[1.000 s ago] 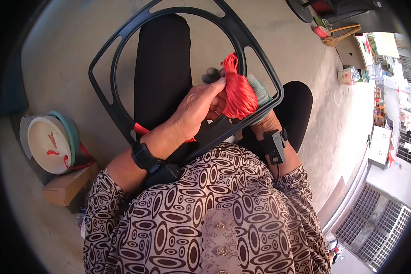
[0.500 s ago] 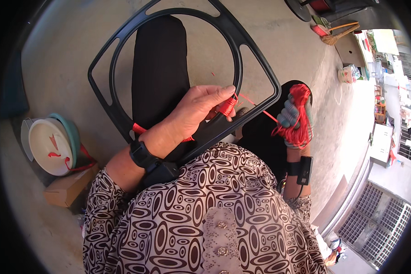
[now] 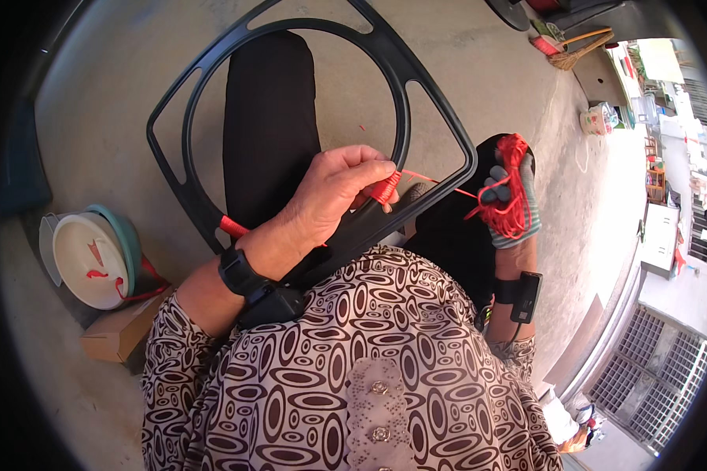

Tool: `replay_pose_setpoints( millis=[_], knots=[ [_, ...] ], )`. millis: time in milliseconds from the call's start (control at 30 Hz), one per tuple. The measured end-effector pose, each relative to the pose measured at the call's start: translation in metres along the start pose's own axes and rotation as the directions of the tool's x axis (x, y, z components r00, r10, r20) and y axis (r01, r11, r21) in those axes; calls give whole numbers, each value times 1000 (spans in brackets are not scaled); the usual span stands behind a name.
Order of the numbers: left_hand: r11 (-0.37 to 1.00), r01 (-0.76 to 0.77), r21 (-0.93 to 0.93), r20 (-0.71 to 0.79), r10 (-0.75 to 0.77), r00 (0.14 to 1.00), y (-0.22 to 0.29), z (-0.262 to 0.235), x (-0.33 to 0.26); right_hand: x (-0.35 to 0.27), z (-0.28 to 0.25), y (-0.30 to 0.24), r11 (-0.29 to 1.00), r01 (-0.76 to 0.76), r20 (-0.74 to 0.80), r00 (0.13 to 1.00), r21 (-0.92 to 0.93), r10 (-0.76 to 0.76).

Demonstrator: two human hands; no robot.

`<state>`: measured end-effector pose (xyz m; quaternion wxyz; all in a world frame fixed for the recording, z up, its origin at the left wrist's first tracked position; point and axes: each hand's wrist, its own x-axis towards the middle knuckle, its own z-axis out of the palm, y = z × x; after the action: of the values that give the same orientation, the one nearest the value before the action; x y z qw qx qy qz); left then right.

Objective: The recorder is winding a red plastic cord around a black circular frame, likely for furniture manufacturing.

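Across my lap lies a black frame (image 3: 404, 118), a round ring set inside a squarish outer rim. Red cord is coiled tightly round the ring's right side, and this cord wrapping (image 3: 386, 188) sits under my left hand (image 3: 346, 184). The thumb and fingers of that hand pinch ring and coils together. Another red wrapped stretch (image 3: 232, 227) shows at the ring's lower left, partly behind my wrist. Over my right knee, my gloved right hand (image 3: 526, 204) is closed round a bundle of red cord (image 3: 514, 188). One strand runs from the bundle to the coils.
On the floor at the left stand a cream basin (image 3: 82, 271) with red scraps, a teal basin (image 3: 126, 235) behind it and a cardboard box (image 3: 122, 334). A broom (image 3: 577, 56) lies at the upper right near a patterned bucket (image 3: 597, 119).
The strand has swung from a steep slant to a flatter line as my right hand shifted slightly. My left hand keeps its pinch on the coils; the whole view has drifted a little.
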<state>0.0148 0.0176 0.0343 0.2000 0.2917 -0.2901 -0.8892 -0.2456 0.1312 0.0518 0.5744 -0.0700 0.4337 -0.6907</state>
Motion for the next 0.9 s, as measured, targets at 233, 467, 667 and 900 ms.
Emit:
replay_pose_setpoints(
  millis=[233, 467, 667, 900],
  knots=[
    [999, -45, -28, 81, 47, 996, -4, -7, 1, 6, 33, 40, 923, -231, 90, 959, -309, 270],
    [959, -201, 198, 98, 185, 978, -1, -1, -3, 48, 72, 52, 908, -64, 403, 881, -414, 246],
    [985, -162, 57, 34, 160, 986, 1, -5, -3, 60, 67, 72, 811, -578, 413, 718, -96, 561],
    [1000, -3, 28, 13, 3, 1000, -7, -10, 7, 68, 69, 88, 963, -267, 172, 951, 29, 258]
  ],
)
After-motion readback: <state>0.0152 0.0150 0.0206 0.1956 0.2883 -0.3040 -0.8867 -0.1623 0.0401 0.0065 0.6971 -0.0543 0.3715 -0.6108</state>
